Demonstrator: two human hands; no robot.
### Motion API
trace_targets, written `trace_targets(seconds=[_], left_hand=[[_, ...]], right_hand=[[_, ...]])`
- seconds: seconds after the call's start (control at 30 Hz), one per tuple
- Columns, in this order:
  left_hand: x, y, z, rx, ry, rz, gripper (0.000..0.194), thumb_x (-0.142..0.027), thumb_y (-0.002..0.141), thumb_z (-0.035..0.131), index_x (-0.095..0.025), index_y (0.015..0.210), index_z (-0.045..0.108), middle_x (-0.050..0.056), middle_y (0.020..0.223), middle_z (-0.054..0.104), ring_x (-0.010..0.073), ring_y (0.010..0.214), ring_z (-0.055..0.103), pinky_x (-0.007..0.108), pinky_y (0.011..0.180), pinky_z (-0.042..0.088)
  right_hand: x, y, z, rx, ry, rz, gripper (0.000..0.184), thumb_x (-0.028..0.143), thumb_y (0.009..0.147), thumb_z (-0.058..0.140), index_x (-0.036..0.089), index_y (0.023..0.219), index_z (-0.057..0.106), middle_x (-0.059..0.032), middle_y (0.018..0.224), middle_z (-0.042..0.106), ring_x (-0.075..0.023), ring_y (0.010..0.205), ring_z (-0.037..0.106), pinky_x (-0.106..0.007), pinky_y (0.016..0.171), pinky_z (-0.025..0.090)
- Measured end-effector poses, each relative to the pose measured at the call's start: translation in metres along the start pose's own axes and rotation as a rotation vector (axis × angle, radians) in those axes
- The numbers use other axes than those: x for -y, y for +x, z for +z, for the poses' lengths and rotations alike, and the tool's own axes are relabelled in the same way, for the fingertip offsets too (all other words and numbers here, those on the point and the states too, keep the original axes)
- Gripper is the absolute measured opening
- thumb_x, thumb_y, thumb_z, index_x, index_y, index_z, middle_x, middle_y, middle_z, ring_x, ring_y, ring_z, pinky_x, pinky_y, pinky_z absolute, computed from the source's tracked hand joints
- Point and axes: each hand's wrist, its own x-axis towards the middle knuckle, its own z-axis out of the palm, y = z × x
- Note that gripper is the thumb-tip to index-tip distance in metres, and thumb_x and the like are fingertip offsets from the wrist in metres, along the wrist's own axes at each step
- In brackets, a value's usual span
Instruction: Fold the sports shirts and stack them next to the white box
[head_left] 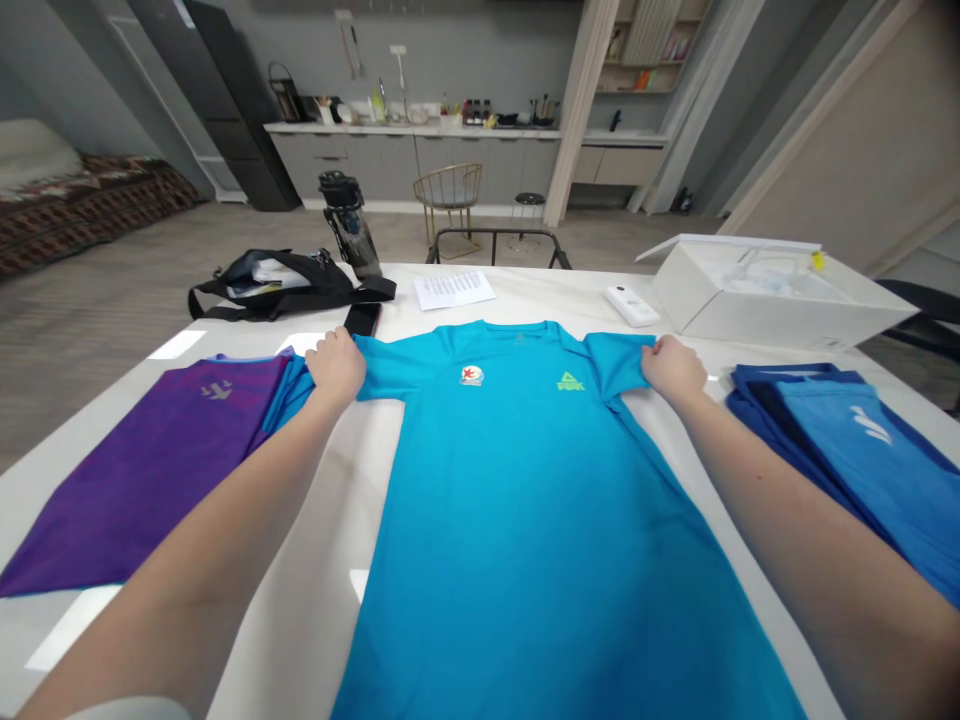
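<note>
A bright blue T-shirt [517, 480] lies spread face up on the white table, collar away from me and hem beyond the lower edge of the view. Its chest bears a round red-and-white badge and a green PEAK logo. My left hand [336, 366] is closed on the end of the left-side sleeve. At the opposite sleeve end, my right hand [673, 368] grips the fabric in a pinch. Both sleeves are stretched outward. A folded purple shirt [165, 450] lies left of my left hand, over blue fabric. Folded blue clothes [847, 430] lie to the right.
Along the table's [315, 560] far side are a black bag [292, 285], a dark bottle [351, 225], a phone [363, 319], a printed sheet [454, 290], a white device [631, 306] and an open white box [772, 295]. A chair [450, 190] stands beyond, before a kitchen counter [480, 130].
</note>
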Motion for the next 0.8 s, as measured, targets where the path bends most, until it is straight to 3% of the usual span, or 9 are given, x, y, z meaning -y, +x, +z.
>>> trace_targets(seconds=[0.1, 0.23, 0.33, 0.43, 0.53, 0.63, 0.7, 0.8], left_hand=[[-0.020, -0.006, -0.002, -0.080, -0.041, 0.092, 0.042, -0.022, 0.097, 0.034, -0.010, 0.131, 0.055, 0.025, 0.130, 0.061, 0.0402, 0.123, 0.055, 0.051, 0.097, 0.041], [-0.056, -0.012, -0.006, -0.045, -0.095, 0.252, 0.040, -0.026, 0.095, 0.040, -0.013, 0.128, 0.059, 0.023, 0.128, 0.060, 0.0407, 0.123, 0.053, 0.052, 0.098, 0.040], [-0.079, -0.014, -0.006, -0.011, -0.110, 0.306, 0.038, -0.027, 0.096, 0.040, -0.013, 0.126, 0.060, 0.022, 0.124, 0.062, 0.0395, 0.120, 0.055, 0.052, 0.097, 0.042], [-0.095, -0.014, 0.000, 0.042, -0.127, 0.359, 0.035, -0.027, 0.097, 0.040, -0.015, 0.123, 0.061, 0.020, 0.122, 0.063, 0.0372, 0.118, 0.057, 0.050, 0.096, 0.044], [-0.107, -0.008, 0.009, 0.097, -0.171, 0.401, 0.034, -0.027, 0.098, 0.041, -0.017, 0.124, 0.060, 0.018, 0.123, 0.064, 0.0349, 0.117, 0.059, 0.047, 0.095, 0.047], [-0.123, 0.005, 0.020, 0.123, -0.228, 0.404, 0.036, -0.030, 0.100, 0.042, -0.019, 0.131, 0.057, 0.017, 0.128, 0.063, 0.0334, 0.119, 0.060, 0.045, 0.095, 0.048], [-0.137, 0.016, 0.027, 0.145, -0.258, 0.379, 0.039, -0.032, 0.102, 0.041, -0.019, 0.136, 0.055, 0.017, 0.132, 0.062, 0.0326, 0.122, 0.059, 0.043, 0.096, 0.048], [-0.158, 0.034, 0.039, 0.197, -0.273, 0.358, 0.040, -0.037, 0.103, 0.042, -0.020, 0.136, 0.056, 0.016, 0.136, 0.061, 0.0322, 0.125, 0.058, 0.043, 0.099, 0.047]], right_hand=[[-0.037, 0.026, 0.004, 0.022, -0.019, 0.064, 0.026, 0.040, 0.095, 0.059, 0.022, 0.111, 0.071, -0.0232, 0.114, 0.071, -0.0355, 0.108, 0.067, -0.041, 0.076, 0.043], [-0.072, 0.048, 0.010, -0.004, -0.067, 0.121, 0.023, 0.037, 0.092, 0.065, 0.023, 0.107, 0.074, -0.0264, 0.108, 0.070, -0.0356, 0.100, 0.069, -0.043, 0.070, 0.041], [-0.087, 0.053, 0.012, -0.028, -0.149, 0.119, 0.026, 0.035, 0.093, 0.063, 0.021, 0.112, 0.075, -0.0289, 0.107, 0.069, -0.0382, 0.101, 0.068, -0.045, 0.071, 0.041], [-0.087, 0.049, 0.011, -0.043, -0.220, 0.098, 0.034, 0.030, 0.094, 0.056, 0.016, 0.121, 0.072, -0.0310, 0.112, 0.065, -0.0399, 0.108, 0.066, -0.047, 0.076, 0.043], [-0.063, 0.036, 0.010, -0.137, -0.208, -0.013, 0.040, 0.021, 0.094, 0.048, 0.011, 0.128, 0.066, -0.0300, 0.123, 0.061, -0.0384, 0.113, 0.063, -0.046, 0.082, 0.045], [-0.015, 0.023, 0.013, -0.188, -0.090, -0.308, 0.039, 0.027, 0.098, 0.044, 0.015, 0.130, 0.064, -0.0224, 0.128, 0.060, -0.0340, 0.114, 0.061, -0.045, 0.091, 0.047], [0.025, 0.017, 0.020, -0.089, 0.008, -0.446, 0.039, 0.034, 0.100, 0.045, 0.020, 0.132, 0.063, -0.0172, 0.130, 0.060, -0.0308, 0.111, 0.062, -0.042, 0.092, 0.049], [0.077, 0.016, 0.035, 0.010, 0.034, -0.498, 0.041, 0.039, 0.101, 0.045, 0.021, 0.132, 0.065, -0.0159, 0.132, 0.060, -0.0314, 0.117, 0.061, -0.042, 0.096, 0.049]])
